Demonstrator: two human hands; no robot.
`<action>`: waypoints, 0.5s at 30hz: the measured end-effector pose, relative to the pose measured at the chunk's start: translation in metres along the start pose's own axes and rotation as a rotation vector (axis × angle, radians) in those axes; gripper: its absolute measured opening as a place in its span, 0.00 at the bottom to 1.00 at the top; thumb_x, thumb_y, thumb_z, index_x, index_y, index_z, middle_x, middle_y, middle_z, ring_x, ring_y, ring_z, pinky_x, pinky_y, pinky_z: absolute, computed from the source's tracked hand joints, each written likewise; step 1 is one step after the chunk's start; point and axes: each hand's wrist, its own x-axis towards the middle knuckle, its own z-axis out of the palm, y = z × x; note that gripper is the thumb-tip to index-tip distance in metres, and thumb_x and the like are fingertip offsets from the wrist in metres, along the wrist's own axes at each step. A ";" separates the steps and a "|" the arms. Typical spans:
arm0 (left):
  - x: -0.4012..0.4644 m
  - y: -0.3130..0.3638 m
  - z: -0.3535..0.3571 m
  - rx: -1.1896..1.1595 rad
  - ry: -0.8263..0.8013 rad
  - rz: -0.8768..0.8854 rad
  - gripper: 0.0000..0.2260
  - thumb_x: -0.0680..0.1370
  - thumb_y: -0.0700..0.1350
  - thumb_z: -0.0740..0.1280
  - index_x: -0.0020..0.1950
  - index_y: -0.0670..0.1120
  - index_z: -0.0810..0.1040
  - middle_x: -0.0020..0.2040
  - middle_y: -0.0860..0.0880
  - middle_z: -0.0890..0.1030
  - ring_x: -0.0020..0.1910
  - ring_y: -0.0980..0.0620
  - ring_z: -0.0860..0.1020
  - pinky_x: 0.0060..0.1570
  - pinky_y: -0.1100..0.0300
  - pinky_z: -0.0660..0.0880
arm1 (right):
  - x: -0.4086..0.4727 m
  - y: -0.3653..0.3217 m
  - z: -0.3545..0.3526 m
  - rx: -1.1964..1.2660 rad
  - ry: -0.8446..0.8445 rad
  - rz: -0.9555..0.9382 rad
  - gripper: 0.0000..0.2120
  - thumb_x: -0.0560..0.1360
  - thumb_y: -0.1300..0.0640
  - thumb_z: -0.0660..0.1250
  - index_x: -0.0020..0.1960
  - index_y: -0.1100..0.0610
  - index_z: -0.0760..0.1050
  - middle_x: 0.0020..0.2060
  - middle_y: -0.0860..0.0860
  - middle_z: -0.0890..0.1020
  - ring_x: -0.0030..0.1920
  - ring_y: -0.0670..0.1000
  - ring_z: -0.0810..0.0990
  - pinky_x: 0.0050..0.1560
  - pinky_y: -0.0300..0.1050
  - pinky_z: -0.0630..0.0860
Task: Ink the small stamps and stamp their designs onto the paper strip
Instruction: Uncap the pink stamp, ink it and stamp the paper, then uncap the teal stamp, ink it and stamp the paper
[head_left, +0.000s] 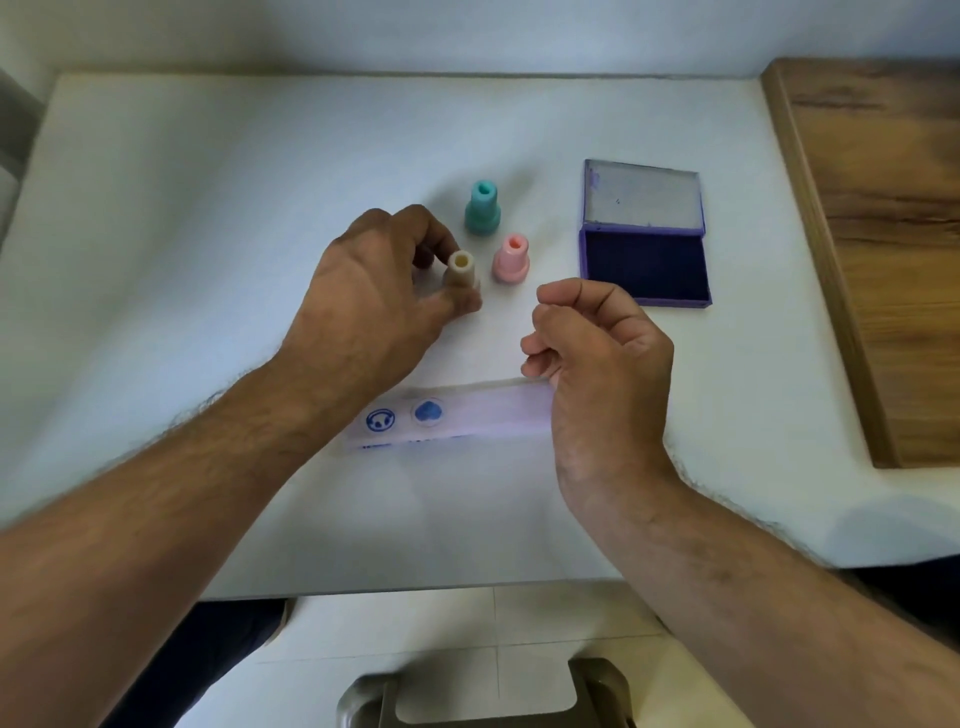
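Head view, the only one recorded. A white table (156, 234) was seen from above, with a wooden board (883, 234) lying along its right side. A beige stamp (461, 270) was held upright by the left hand (363, 296), pinched between the thumb and curled fingers, just left of a pink stamp (511, 259); whether its base touched the table could not be told, as the thumb covered it. The pink stamp stood upright on the table, and a teal stamp (483, 209) stood upright just behind it, the two close but apart. An ink pad (644, 265) with a purple case was noted to the right of the stamps, its lid (644, 200) folded open toward the far side and the dark blue pad exposed. The right hand (597, 353) was seen above the right end of the paper strip (467, 415), fingers loosely curled inward with nothing visible between them; contact with the strip could not be confirmed. The strip lay flat across the near part of the table, between the two forearms. Two blue prints were recorded on its left part: a ring-shaped design (380, 420) and, just to its right, a solid cloud-like design (428, 412). Faint blue marks along the near edge of the strip were too blurred to read.
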 end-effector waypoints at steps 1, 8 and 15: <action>0.001 0.001 -0.001 -0.011 -0.019 -0.016 0.14 0.70 0.57 0.74 0.51 0.54 0.77 0.49 0.51 0.78 0.42 0.54 0.74 0.33 0.67 0.66 | 0.000 -0.001 0.000 0.005 -0.006 -0.003 0.07 0.72 0.67 0.66 0.44 0.57 0.80 0.33 0.50 0.81 0.35 0.50 0.79 0.35 0.41 0.79; -0.001 0.012 -0.014 0.013 -0.049 -0.072 0.34 0.52 0.68 0.77 0.49 0.53 0.72 0.37 0.56 0.71 0.34 0.57 0.69 0.29 0.60 0.63 | 0.007 -0.005 0.000 0.017 0.022 -0.008 0.07 0.73 0.66 0.66 0.46 0.57 0.81 0.36 0.54 0.82 0.35 0.51 0.79 0.34 0.41 0.78; 0.003 0.016 -0.018 -0.119 0.167 -0.058 0.22 0.68 0.69 0.67 0.47 0.51 0.73 0.35 0.54 0.72 0.31 0.58 0.70 0.29 0.61 0.65 | 0.010 -0.008 -0.003 0.021 0.021 -0.056 0.10 0.70 0.68 0.66 0.40 0.54 0.80 0.32 0.52 0.79 0.32 0.50 0.76 0.32 0.42 0.73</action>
